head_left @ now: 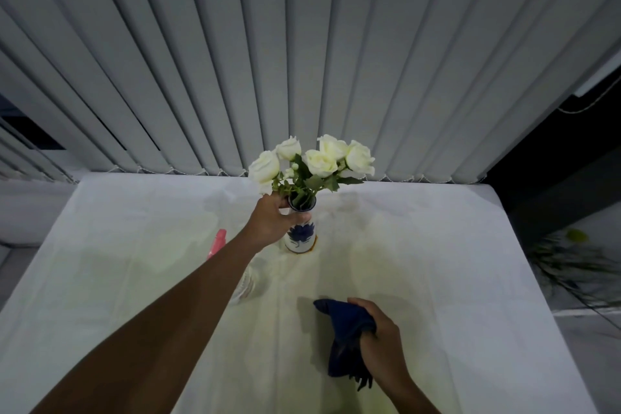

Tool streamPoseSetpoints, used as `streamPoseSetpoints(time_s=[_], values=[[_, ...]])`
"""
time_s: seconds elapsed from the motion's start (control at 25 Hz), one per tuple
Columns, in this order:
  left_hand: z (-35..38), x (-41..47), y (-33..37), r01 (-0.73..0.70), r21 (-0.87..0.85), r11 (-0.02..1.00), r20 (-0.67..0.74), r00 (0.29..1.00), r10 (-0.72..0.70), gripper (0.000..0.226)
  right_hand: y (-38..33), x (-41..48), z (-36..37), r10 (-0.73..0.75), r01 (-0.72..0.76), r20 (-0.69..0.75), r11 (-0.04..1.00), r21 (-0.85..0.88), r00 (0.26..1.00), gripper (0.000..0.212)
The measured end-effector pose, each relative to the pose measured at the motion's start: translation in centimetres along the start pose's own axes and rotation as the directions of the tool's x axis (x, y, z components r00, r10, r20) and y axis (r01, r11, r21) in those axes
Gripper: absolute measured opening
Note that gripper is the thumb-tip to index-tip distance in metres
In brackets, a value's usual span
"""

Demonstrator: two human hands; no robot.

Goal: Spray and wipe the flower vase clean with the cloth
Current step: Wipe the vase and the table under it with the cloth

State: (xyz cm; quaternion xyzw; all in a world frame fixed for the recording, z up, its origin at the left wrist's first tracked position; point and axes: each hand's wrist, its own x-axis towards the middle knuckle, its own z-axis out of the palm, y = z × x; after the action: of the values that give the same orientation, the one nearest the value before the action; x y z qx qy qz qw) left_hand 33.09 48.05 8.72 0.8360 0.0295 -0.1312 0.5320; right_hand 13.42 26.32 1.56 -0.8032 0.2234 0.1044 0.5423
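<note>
A white vase with a blue flower pattern stands upright near the middle of the table and holds white roses. My left hand is wrapped around the vase's neck from the left. My right hand is nearer to me, to the right, and grips a dark blue cloth that hangs bunched above the table. A spray bottle with a pink head and a clear body stands left of the vase, mostly hidden behind my left forearm.
A white cloth covers the table. Grey vertical blinds hang just behind its far edge. A green plant lies on the floor beyond the table's right edge.
</note>
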Motion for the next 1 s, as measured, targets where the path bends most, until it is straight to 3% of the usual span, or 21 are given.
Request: streamPoseSetpoints(time_s=[0.84, 1.0], values=[[1.0, 1.0, -0.1, 0.060, 0.036, 0.998, 0.015, 0.998, -0.061, 0.051, 0.6, -1.0, -0.4, 0.036, -0.036, 0.004, 0.999, -0.007, 0.999, 0.061], [-0.2, 0.5, 0.2, 0.059, 0.074, 0.995, 0.138, 0.988, -0.069, 0.065, 0.2, -0.8, -0.1, 0.046, -0.046, 0.002, 0.999, 0.013, 0.999, 0.062]])
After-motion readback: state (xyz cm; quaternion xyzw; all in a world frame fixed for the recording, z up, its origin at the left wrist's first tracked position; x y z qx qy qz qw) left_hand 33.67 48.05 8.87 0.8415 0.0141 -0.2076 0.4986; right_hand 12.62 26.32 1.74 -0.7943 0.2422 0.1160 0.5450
